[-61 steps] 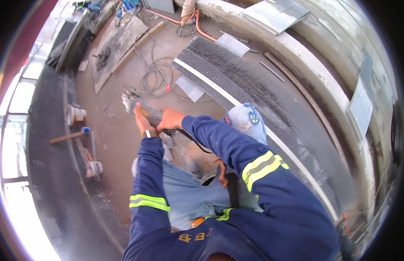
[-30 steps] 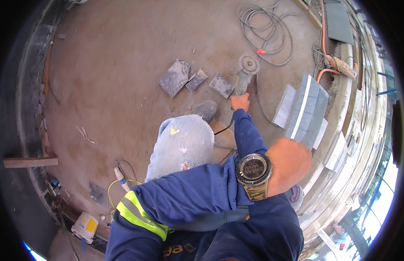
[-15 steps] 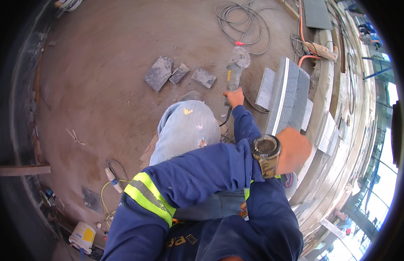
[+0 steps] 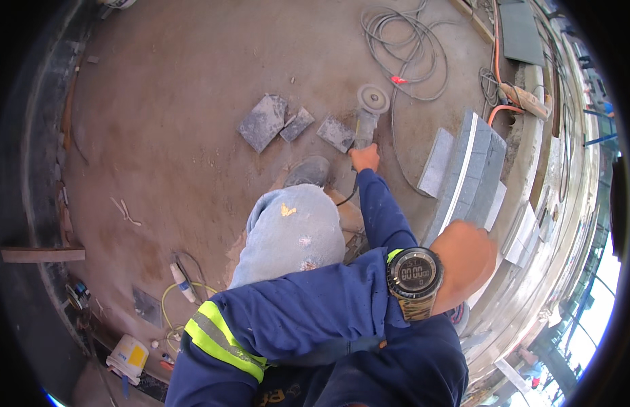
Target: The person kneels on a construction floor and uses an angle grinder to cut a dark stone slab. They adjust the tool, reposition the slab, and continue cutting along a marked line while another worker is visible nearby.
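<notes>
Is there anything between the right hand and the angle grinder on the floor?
No. The right hand already touches the rear of the angle grinder, so nothing visible stands between them. A stone offcut lies just beside.

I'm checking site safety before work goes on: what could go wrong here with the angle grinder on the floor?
1. The right hand grips the angle grinder alone; the left hand is raised away, so a kick could twist it loose.
2. Its disc lies close to loose stone offcuts and the shoe, which could be struck.
3. The coiled cable trails beside the tool and might be cut or snag a foot.
</notes>
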The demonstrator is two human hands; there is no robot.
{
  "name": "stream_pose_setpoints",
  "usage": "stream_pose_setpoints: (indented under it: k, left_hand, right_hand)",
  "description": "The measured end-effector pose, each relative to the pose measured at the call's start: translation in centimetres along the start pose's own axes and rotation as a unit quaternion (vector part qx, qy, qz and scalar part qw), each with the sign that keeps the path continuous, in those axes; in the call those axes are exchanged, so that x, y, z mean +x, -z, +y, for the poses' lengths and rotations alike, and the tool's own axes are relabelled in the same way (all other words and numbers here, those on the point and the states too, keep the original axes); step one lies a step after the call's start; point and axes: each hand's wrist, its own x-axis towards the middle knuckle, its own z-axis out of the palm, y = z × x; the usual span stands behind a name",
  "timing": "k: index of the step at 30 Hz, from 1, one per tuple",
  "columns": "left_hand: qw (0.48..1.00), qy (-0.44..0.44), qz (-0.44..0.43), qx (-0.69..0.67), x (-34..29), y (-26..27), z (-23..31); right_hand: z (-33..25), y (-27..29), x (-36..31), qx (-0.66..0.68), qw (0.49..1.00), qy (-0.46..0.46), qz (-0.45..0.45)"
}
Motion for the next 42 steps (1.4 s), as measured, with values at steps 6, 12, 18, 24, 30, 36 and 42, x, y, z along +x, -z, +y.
stream_pose_setpoints:
  k: [6,12,18,24,30,36,42]
  left_hand:
    - [1.0,-0.003,-0.021,0.003,0.2,-1.0,0.3]
    - [0.999,-0.036,-0.014,-0.028,1.8,0.9,-1.7]
    - [0.994,-0.106,0.0,-0.008,3.1,-2.4,-0.1]
    - [0.963,-0.182,0.192,-0.045,5.9,-0.7,-0.9]
    - [0.911,-0.337,0.198,-0.133,8.4,-3.6,3.3]
    - [0.881,-0.464,0.059,-0.064,1.8,-4.6,3.5]
    - [0.944,-0.287,0.146,-0.08,4.9,-3.3,-0.5]
  right_hand:
    - [1.7,2.6,-0.8,0.014,1.0,0.007,0.007]
    - [0.3,9.9,-3.7,0.01,0.995,0.084,0.051]
    - [2.0,14.9,-6.2,0.026,0.995,0.048,0.084]
    - [6.1,19.5,-4.9,0.525,0.81,0.085,-0.248]
    - [13.1,19.4,-1.0,0.862,0.369,0.063,-0.343]
    - [3.5,22.6,-13.1,0.147,0.975,0.164,-0.026]
    - [-0.2,8.5,-5.2,0.065,0.995,0.064,0.035]
